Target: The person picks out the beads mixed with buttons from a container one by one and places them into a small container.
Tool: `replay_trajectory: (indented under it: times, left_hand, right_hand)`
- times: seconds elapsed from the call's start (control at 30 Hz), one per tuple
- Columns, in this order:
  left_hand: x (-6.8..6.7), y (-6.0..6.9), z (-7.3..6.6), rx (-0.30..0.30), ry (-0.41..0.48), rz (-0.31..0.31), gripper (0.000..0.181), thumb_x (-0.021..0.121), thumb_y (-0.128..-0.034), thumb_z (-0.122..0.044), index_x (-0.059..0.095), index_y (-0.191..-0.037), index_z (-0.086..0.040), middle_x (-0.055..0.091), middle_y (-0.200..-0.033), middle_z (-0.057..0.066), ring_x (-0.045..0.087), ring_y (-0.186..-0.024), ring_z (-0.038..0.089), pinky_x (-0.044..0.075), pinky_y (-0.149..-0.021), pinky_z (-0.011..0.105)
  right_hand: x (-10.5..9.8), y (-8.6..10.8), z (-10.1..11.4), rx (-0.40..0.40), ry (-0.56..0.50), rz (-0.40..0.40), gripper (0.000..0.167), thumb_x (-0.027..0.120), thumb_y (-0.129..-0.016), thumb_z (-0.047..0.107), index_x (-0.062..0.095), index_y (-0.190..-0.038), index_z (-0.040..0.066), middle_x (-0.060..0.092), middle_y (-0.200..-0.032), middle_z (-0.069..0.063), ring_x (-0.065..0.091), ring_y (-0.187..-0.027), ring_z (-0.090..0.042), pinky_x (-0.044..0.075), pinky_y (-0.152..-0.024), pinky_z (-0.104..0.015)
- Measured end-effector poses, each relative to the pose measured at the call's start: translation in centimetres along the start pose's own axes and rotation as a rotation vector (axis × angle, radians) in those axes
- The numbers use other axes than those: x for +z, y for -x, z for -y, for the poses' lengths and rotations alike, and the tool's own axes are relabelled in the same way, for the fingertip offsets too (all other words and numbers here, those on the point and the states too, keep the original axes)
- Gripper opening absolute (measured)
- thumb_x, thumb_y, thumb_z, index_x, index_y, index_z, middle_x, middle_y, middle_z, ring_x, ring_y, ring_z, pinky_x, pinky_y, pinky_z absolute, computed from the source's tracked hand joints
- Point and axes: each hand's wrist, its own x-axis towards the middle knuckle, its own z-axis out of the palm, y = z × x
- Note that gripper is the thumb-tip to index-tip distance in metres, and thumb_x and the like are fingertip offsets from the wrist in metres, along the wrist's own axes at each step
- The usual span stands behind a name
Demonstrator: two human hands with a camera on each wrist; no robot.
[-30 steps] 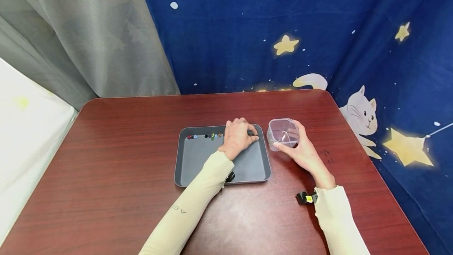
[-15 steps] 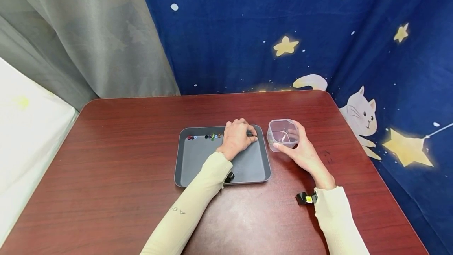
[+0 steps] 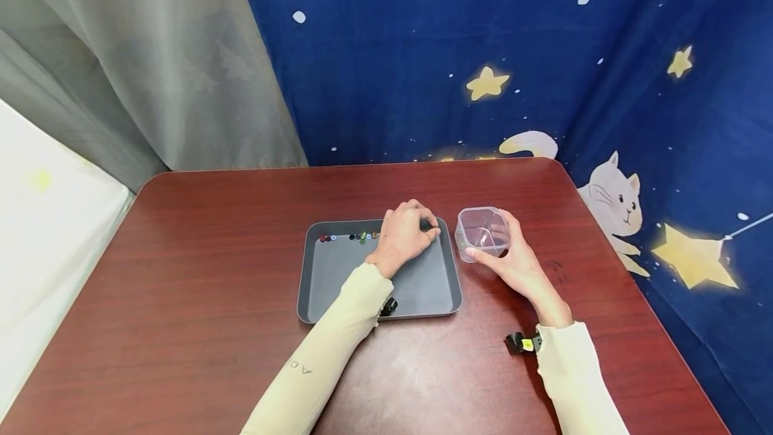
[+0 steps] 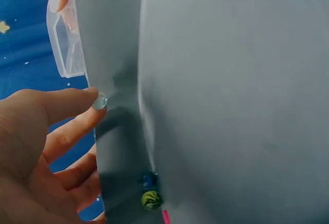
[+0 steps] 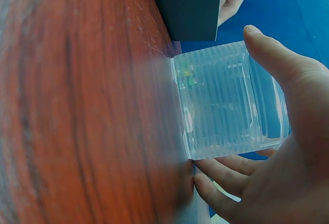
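My left hand (image 3: 403, 233) reaches over the far right part of a grey tray (image 3: 338, 280). In the left wrist view, its thumb and forefinger pinch a small clear glass bead (image 4: 100, 101) by the tray's wall. Two more beads show below it there, a blue one (image 4: 149, 181) and a yellow-green swirled one (image 4: 151, 200). Just right of the tray stands a clear plastic container (image 3: 468, 242). My right hand (image 3: 521, 266) grips this container from its right side, thumb in front and fingers behind. Small yellow and green bits (image 5: 187, 74) show in the container.
Several coloured beads (image 3: 362, 236) lie in a row along the tray's far side, with a few more at its far left corner. Everything stands on a dark red wooden table (image 3: 199, 274). A blue curtain (image 3: 386, 52) hangs behind the table.
My left hand has risen slightly from the tray's far right part. The right hand and the container stay in place. The head view has tilted up a little.
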Motion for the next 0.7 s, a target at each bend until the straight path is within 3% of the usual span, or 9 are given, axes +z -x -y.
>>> replay_trajectory:
  times: [0.33,0.7]
  left_hand:
    - [-1.2,0.0,-1.2,0.061,0.064,-0.127,0.013,0.081,-0.0909,-0.035,0.080,-0.101,-0.026,0.071,-0.112,-0.009,0.067,-0.110,0.016,0.050,-0.097,0.038]
    - [-1.3,-0.2,-1.3,0.117,0.197,-0.131,0.014,0.079,-0.0928,-0.033,0.079,-0.103,-0.023,0.069,-0.112,-0.006,0.068,-0.108,0.018,0.057,-0.089,0.034]
  right_hand:
    - [0.1,0.1,-0.1,-0.008,0.009,-0.003,0.103,0.082,-0.089,0.043,0.014,-0.164,0.025,0.042,-0.157,-0.021,0.042,-0.146,-0.040,0.037,-0.118,-0.066]
    - [0.1,-0.1,-0.1,-0.023,0.011,-0.002,0.102,0.082,-0.090,0.041,0.014,-0.164,0.024,0.043,-0.155,-0.021,0.043,-0.144,-0.040,0.037,-0.117,-0.067]
